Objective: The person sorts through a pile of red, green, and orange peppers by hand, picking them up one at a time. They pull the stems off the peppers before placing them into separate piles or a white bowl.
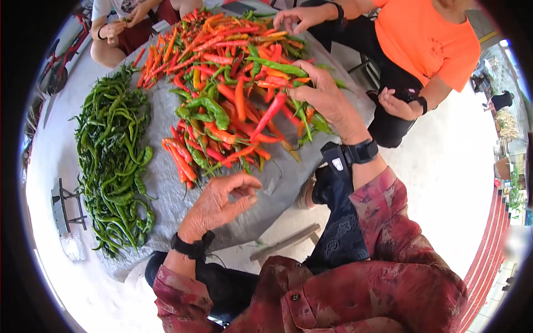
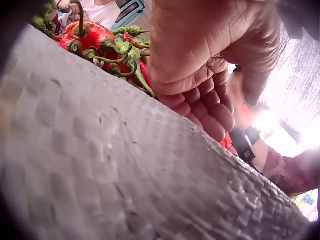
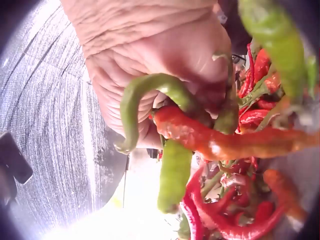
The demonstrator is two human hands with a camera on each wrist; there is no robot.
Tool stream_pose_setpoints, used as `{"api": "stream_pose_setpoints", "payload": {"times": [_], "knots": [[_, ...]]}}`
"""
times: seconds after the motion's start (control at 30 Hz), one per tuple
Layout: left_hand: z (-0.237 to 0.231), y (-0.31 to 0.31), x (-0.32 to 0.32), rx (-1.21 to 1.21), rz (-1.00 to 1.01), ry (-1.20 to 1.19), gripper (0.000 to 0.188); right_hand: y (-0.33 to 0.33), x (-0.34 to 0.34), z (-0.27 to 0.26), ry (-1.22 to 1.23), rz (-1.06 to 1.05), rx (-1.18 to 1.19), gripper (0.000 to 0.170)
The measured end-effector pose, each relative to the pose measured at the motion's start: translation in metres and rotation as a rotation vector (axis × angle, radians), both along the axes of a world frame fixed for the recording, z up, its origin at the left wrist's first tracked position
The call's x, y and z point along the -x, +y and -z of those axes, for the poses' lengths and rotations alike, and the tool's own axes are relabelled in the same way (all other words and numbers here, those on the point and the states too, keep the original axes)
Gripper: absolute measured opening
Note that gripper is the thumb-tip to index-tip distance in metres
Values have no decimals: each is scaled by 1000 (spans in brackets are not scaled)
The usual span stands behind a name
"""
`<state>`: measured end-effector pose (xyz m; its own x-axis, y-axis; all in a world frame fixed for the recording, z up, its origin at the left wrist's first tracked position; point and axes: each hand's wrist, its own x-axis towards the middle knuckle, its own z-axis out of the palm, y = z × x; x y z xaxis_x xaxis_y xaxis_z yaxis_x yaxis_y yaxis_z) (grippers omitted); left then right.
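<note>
In the head view my right hand (image 1: 330, 102) is at the right side of a heap of red and green chili peppers (image 1: 239, 105). A curved green chili pepper (image 3: 135, 105), a red one (image 3: 215, 137) and a short green one (image 3: 175, 177) stick out from its curled fingers, which are partly hidden behind them. My left hand (image 1: 219, 200) hovers at the near edge of the heap, low over the grey woven sheet (image 1: 266, 194). Its fingers are loosely bent and hold nothing. Pepper stems (image 2: 120, 57) show beside it in the left wrist view.
A long pile of green chili peppers (image 1: 114, 166) lies along the left of the sheet. A person in an orange shirt (image 1: 427, 44) sits at the right, one hand (image 1: 300, 19) over the heap. Another person (image 1: 119, 28) sits at the far left. A wooden stool (image 1: 286, 244) stands below.
</note>
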<state>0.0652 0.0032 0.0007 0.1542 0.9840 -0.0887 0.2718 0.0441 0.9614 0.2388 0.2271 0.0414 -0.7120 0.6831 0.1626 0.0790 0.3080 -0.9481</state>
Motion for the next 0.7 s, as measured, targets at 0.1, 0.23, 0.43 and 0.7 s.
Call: {"api": "stream_pose_setpoints", "payload": {"times": [0.1,0.23,0.43,0.7], "knots": [[-1,2,-1,7,5,-19,25,0,2,-4,110,-79,97,33],[-2,3,-2,53,2,-44,25,-8,11,-1,271,-160,369,40],[-3,4,0,67,10,-40,25,-8,36,12,18,-169,212,55],[-2,3,1,44,-7,-57,26,8,35,41,-12,198,-296,39]]}}
